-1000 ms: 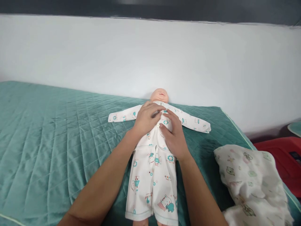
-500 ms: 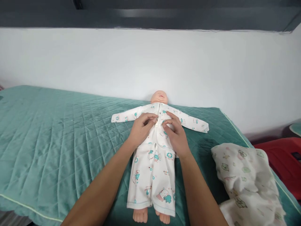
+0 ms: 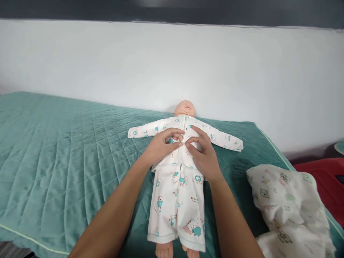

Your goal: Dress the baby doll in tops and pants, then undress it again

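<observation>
A baby doll lies on its back, dressed in a white pajama top and matching pajama pants with teal and pink animal prints. My left hand pinches the top's front edge at mid-chest, thumb and fingertips together. Opposite it, my right hand grips the other side of the same opening, its index finger raised. A small pale button shows between the fingertips, partly hidden. Both sleeves lie spread out sideways. The doll's feet stick out below the pant legs.
A green quilted bedspread lies under the doll, against a white wall. At the right edge sits a crumpled white printed cloth, with a red item beyond it. A dark panel runs along the top.
The view has shifted slightly, so the doll sits a little further right. My fingertips have drawn closer together over the button on the top's front.
</observation>
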Tool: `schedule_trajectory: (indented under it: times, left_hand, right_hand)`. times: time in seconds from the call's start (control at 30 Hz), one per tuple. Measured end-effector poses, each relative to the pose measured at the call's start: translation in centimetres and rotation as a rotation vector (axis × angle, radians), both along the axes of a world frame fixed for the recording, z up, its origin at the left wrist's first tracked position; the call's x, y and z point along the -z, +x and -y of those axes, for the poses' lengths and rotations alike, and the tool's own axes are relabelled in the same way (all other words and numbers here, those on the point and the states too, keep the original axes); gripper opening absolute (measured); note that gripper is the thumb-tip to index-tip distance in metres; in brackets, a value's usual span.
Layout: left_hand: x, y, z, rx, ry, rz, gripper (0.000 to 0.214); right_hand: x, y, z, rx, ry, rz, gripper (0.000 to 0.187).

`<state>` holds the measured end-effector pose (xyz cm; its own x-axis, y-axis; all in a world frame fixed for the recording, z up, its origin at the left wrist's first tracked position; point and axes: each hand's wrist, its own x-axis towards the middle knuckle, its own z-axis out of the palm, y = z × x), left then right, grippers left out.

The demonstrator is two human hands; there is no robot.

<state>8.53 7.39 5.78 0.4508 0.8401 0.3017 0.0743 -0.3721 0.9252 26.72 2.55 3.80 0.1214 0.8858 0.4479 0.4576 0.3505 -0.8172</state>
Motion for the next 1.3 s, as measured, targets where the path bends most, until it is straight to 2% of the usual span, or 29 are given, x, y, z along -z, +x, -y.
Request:
schedule_trajectory:
  times: [0.3,0.63,1.1,1.3]
  left_hand:
    - [-0.25,-0.4,-0.02,-0.06,-0.035,-0.02,0.029]
    - [-0.63,-0.35,0.38,0.001,-0.035,-0.066,0.033]
    - [-0.06,0.59,0.61,-0.086,-0.031,-0.053,0.035]
    - [0.08,0.38,0.39,-0.056,-0.049,0.006,0.036]
  right_hand:
    - [-0.01,0.08,0.02,-0.007,-0.007,-0.001,0.006]
    - [0.06,0.11,0.06,-0.016,-0.013,0.029,0.006]
    - [-0.03,0.07,0.01,-0.043,0.017,0.088,0.008]
    - [-0.07,-0.19,0.07,-0.024,0.01,0.083,0.01]
